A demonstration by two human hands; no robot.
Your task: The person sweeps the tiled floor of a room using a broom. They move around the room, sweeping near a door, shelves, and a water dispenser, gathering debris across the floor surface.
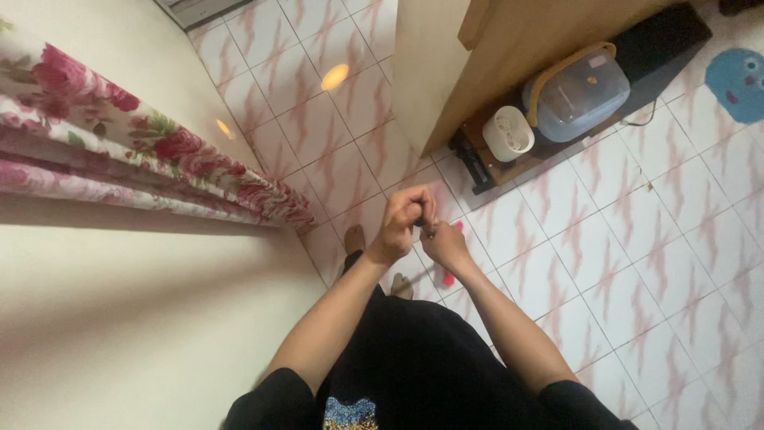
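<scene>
Pink item (449, 279) | mostly hidden, below right hand (442, 243) | left hand (404, 216) fingers curled, touching right | contents unclear

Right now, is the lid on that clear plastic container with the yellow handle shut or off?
Shut. The clear lid sits level on the container's bluish base, with the yellow handle arched over it, beside the white round tub.

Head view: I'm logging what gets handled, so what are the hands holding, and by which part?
Both hands meet on something small. The left hand is curled shut, the right hand pinches beside it. The thing itself is hidden.
</scene>
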